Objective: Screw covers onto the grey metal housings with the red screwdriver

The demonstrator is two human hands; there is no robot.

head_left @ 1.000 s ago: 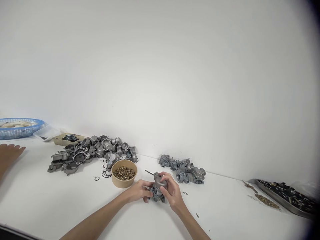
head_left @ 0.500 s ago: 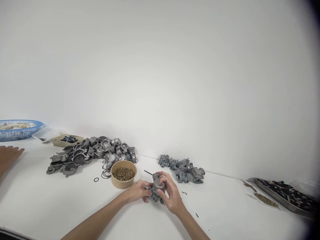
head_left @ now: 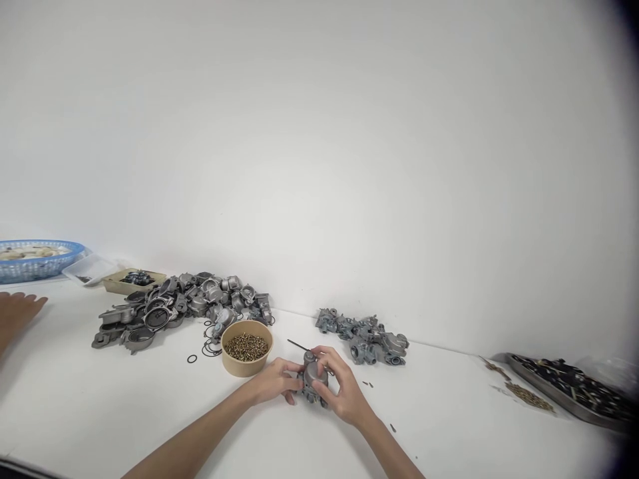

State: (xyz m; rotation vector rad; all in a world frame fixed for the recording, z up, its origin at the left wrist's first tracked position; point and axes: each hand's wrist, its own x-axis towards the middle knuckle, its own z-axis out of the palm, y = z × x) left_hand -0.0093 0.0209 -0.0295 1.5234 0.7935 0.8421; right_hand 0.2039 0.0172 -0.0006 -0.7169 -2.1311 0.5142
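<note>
A grey metal carburetor [head_left: 315,376] with a rounded float bowl on top rests low over the white table between my hands. My left hand [head_left: 273,382] grips its left side, thumb and fingers closed against the body. Curled over the right side and top of the bowl is my right hand [head_left: 342,387]. A thin dark rod [head_left: 298,345] sticks out to the upper left from behind the carburetor; where it ends is hidden. Just left of the work stands a tan paper bowl [head_left: 230,363] full of small brass-coloured screws [head_left: 246,347].
Grey metal bowls [head_left: 200,306] lie piled at the left, with black rings [head_left: 192,358] beside them. Carburetor bodies [head_left: 364,336] sit by the wall. At right are a tray of dark parts [head_left: 569,386] and brass pieces [head_left: 529,396]. Another person's hand [head_left: 20,313] shows far left, near a blue basket [head_left: 40,269].
My right fingers have shifted slightly on the float bowl, and the carburetor has turned or moved a little to the left. My left hand keeps its hold.
</note>
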